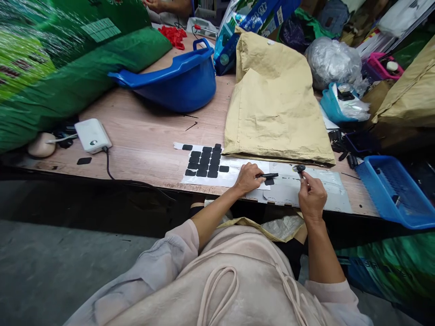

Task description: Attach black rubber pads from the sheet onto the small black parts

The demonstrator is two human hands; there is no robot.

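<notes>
My left hand point(249, 178) is closed around one end of a slim black piece point(271, 175), which lies level just above the white sheet point(234, 179). In my right hand point(311, 194), upright between the fingers, is a small tool with a dark rounded head point(299, 168); its exact kind does not show. Several black rounded-square pads point(205, 161) sit in rows on the sheet, left of my left hand. One more black pad point(269, 182) lies under the slim piece. Beneath my right hand runs a grey-white board point(326, 185).
A big tan paper sack point(278, 108) lies behind my hands. A blue basin point(176, 86) stands at back left, near a white box with a cable point(93, 135). To the right is a blue plastic basket point(397, 194). Another person's hand point(156, 5) shows at the far edge.
</notes>
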